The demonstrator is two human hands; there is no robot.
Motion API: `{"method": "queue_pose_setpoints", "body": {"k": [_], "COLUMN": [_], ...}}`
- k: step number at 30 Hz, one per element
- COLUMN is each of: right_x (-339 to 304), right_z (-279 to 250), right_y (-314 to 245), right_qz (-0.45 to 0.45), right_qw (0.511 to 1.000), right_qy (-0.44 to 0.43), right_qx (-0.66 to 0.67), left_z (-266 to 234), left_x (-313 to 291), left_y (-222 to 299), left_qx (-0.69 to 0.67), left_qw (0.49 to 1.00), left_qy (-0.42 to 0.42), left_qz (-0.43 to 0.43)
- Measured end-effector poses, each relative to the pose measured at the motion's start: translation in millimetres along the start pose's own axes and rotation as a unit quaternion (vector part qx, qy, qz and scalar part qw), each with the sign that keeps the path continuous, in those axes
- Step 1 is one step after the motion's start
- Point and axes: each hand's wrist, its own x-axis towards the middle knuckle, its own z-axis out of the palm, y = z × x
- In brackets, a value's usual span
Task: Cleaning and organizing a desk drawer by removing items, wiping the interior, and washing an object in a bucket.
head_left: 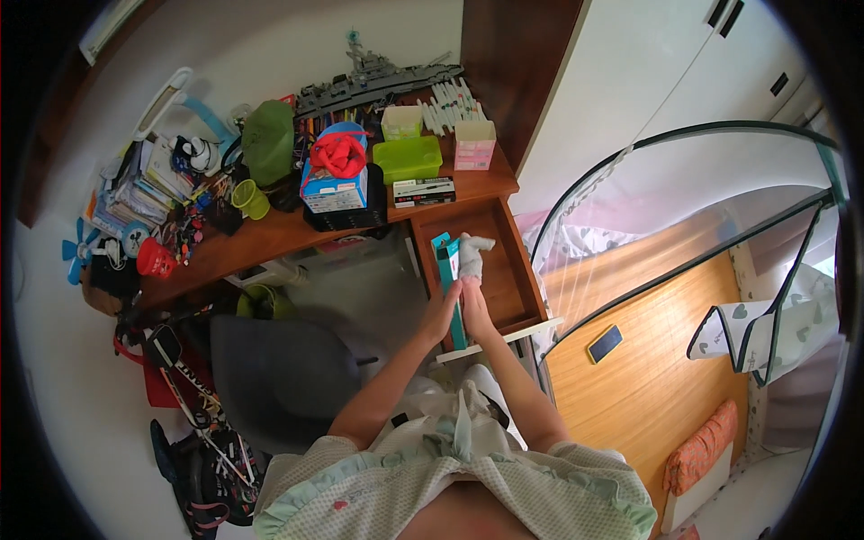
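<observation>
Both my hands are over the pulled-out wooden drawer [511,297] of the desk. My left hand [439,313] is closed around a long, narrow teal box [446,258], which stretches from the drawer toward me. Right beside it, my right hand [475,310] grips a crumpled white cloth [472,256] that sticks up past the fingers. The two hands nearly touch, and some of the fingertips are hidden between the box and the cloth.
Behind the drawer, the desk holds a lime green box [407,160], a black-and-white carton [424,191], a pink box [474,146] and a grey model ship [369,85]. A dark grey chair [279,373] stands left. At right, a phone [605,344] lies on a bed mat inside a net frame.
</observation>
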Motion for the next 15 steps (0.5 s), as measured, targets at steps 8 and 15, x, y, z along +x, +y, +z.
{"method": "queue_pose_setpoints", "body": {"k": [8, 15], "right_x": [-19, -4], "right_z": [-32, -84], "right_y": [44, 77], "right_qz": [0.259, 0.263], "right_qw": [0.904, 0.939], "right_qy": [0.14, 0.123], "right_qx": [0.311, 0.187], "left_z": [0, 7], "left_x": [54, 111], "left_y": [-41, -116], "left_qx": [-0.109, -0.311], "left_qw": [0.993, 0.94], "left_qy": [0.041, 0.018], "left_qz": [0.009, -0.136]}}
